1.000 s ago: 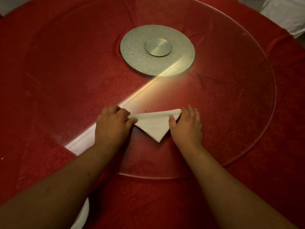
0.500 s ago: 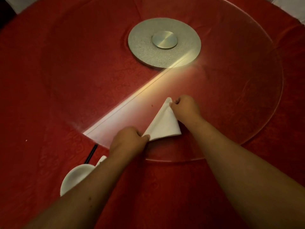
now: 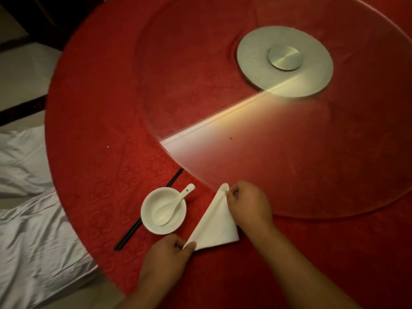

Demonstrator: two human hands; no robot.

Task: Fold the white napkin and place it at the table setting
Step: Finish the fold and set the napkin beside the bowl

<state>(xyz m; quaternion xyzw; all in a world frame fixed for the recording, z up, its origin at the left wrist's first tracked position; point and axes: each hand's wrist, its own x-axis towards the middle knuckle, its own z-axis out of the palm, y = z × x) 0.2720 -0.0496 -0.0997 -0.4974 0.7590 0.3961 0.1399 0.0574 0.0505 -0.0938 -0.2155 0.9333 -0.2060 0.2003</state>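
The white napkin [image 3: 215, 226] is folded into a triangle and lies on the red tablecloth [image 3: 93, 130], just right of the table setting. My left hand [image 3: 169, 255] pinches its near corner. My right hand [image 3: 249, 204] pinches its far tip, close to the edge of the glass turntable [image 3: 323, 175]. The setting is a small white bowl [image 3: 148, 216] with a white spoon [image 3: 172, 206] resting in it, and black chopsticks [image 3: 133, 230] lying diagonally to the bowl's left.
A grey metal hub [image 3: 285, 61] sits under the middle of the glass turntable. White satin chair covers [image 3: 29, 230] stand beyond the table's left edge. A bright reflected streak crosses the glass.
Both hands have carried the folded napkin off the glass turntable, toward me and to the left, down beside the bowl. The view has swung left, bringing the whole setting into sight.
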